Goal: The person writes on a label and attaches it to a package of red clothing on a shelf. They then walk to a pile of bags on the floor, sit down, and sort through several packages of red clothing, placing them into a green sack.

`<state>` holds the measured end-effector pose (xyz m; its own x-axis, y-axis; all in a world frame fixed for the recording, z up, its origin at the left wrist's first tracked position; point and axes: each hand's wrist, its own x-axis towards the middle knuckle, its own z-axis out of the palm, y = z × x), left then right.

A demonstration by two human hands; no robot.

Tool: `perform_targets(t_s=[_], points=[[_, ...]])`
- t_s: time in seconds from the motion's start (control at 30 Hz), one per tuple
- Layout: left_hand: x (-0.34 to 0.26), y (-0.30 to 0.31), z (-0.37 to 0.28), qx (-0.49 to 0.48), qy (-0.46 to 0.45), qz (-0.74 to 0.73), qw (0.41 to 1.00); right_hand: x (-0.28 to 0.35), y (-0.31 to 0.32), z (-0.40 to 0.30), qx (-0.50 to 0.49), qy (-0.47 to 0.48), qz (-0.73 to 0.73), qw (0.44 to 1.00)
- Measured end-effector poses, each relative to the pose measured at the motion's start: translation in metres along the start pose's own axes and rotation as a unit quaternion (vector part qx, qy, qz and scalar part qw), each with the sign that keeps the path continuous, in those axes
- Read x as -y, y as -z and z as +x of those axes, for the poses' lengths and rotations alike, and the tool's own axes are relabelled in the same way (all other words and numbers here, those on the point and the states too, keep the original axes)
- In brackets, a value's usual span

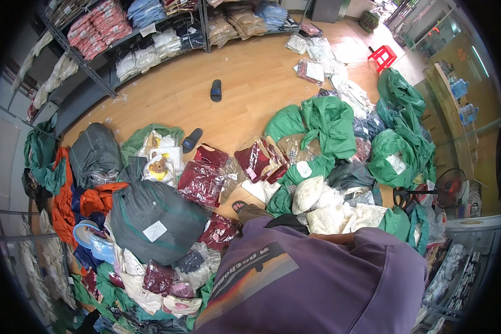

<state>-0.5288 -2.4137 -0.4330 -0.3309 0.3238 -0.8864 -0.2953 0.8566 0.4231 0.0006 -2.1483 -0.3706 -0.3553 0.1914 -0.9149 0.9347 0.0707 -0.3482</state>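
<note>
Neither of my hands can be seen; a bit of forearm (336, 238) shows past my purple shirt (317, 275), and its hand is hidden. Before me on the floor lie maroon garments in clear plastic bags (201, 181), with another maroon packet (261, 160) farther right. A large grey woven sack (163, 221) bearing a paper label rests to the left. To the right are a heap of cream-white garments (346, 217) and an open-topped green sack (330, 125). My sandalled foot (239, 205) is between the piles.
Metal shelves (204, 27) with bagged clothes line the far wall. Loose slippers (216, 90) lie on the wooden floor (163, 108). A red plastic stool (383, 57) stands at the back right, a black fan (449, 188) at the right. Blue basins (101, 247) sit at the left.
</note>
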Motion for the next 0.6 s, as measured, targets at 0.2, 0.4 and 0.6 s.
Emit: perform_targets(t_s=[0.2,0.4,0.6], points=[[-0.025,0.002,0.002,0.003,0.000,0.012,1.000,-0.021,-0.004,0.041,0.005,-0.061,-0.042,0.997],[-0.023,0.007,0.001,-0.001,0.008,0.008,1.000,0.076,0.061,-0.036,-0.188,-0.237,-0.015,0.953],[-0.014,0.006,-0.002,-0.003,0.008,-0.008,1.000,0.049,0.070,0.008,-0.131,-0.158,-0.076,0.976]])
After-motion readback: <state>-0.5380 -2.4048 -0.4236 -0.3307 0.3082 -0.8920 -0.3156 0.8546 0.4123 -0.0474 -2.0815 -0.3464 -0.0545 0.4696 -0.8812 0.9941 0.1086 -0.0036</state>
